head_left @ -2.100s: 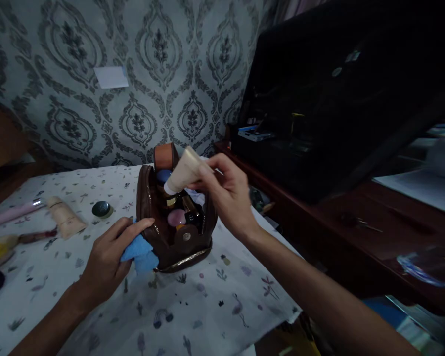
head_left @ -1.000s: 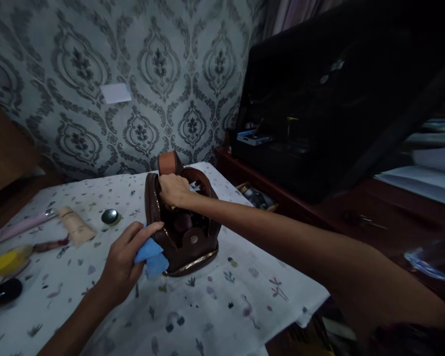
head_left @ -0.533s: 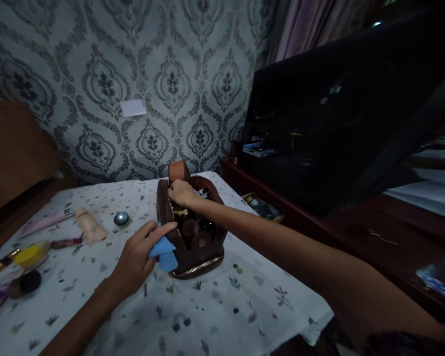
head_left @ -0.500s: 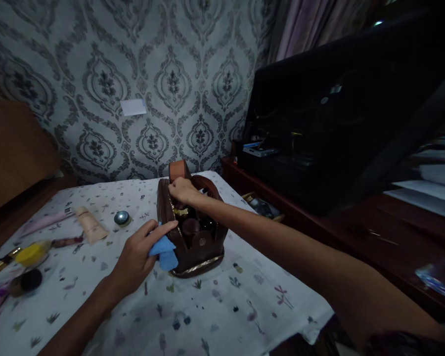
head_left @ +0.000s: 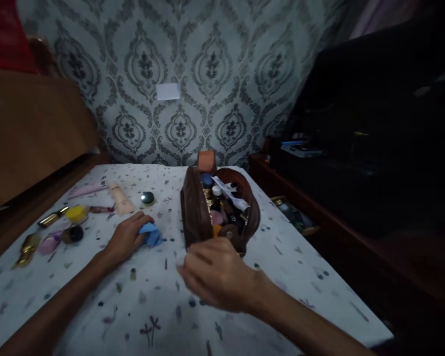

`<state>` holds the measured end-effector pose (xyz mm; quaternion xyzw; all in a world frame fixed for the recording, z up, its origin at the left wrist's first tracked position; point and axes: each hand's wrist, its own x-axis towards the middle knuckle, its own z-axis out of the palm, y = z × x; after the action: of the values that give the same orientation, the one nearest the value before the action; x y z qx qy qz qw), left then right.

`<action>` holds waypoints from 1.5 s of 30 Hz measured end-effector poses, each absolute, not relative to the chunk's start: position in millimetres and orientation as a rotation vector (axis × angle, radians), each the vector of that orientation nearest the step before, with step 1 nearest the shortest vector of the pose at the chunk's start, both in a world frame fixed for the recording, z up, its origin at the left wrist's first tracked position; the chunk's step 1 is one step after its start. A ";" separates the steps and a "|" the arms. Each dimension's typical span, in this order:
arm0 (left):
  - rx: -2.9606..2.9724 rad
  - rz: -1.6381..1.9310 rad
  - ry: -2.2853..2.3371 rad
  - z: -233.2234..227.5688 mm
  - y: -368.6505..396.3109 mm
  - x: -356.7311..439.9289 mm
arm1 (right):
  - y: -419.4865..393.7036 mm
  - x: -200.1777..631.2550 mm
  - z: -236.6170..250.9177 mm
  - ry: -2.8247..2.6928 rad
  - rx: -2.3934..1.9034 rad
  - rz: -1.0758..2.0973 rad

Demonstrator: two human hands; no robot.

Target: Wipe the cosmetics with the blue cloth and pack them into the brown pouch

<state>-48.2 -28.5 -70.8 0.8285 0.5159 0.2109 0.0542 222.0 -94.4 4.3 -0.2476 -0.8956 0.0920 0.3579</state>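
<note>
- Presently we record our left hand [head_left: 128, 238] resting on the printed tablecloth [head_left: 159, 306], fingers curled onto a small blue cloth [head_left: 150, 234] which lies just to the left of the brown cosmetic pouch [head_left: 196, 212].
- We note our right hand [head_left: 217, 274] in front of the pouch, blurred, fingers loosely spread and closed on nothing that we can see.
- We judge the step in hand to be work on the pouch's contents, with the blue cloth kept ready; the next move would call for a steady reach of the empty hand, whether into the open mouth or to the loose items.
- We find the pouch upright near the far middle of the table, zip open, packed with small bottles, a white-capped tube [head_left: 228, 194] and round pink and blue pieces.
- We observe, well to the left, a beige tube [head_left: 120, 199], a round compact [head_left: 147, 198], a yellow sponge [head_left: 76, 213] and brushes; lighting is poor.
</note>
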 end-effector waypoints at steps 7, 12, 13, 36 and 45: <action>2.627 0.277 1.620 -80.2 -33.6 -43.6 | -83.4 165.1 -59.7 -2.402 -0.719 0.458; 2.488 0.340 1.756 -85.4 -26.9 -45.0 | -50.1 128.0 -90.6 -1.925 -0.917 1.122; 2.458 0.368 1.798 -85.5 -23.7 -45.7 | -45.0 122.1 -96.3 -1.826 -0.934 1.234; 2.246 0.698 2.092 -100.8 55.0 -61.5 | -42.8 114.6 -116.0 -1.713 -0.913 1.323; 2.355 0.804 1.851 -96.4 45.6 -68.2 | -44.3 115.8 -117.5 -1.662 -0.949 1.285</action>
<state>-68.2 45.6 -96.4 0.7591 0.5967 0.2593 0.0198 115.8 -44.3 -117.5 -0.3762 -0.6589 0.5095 0.4058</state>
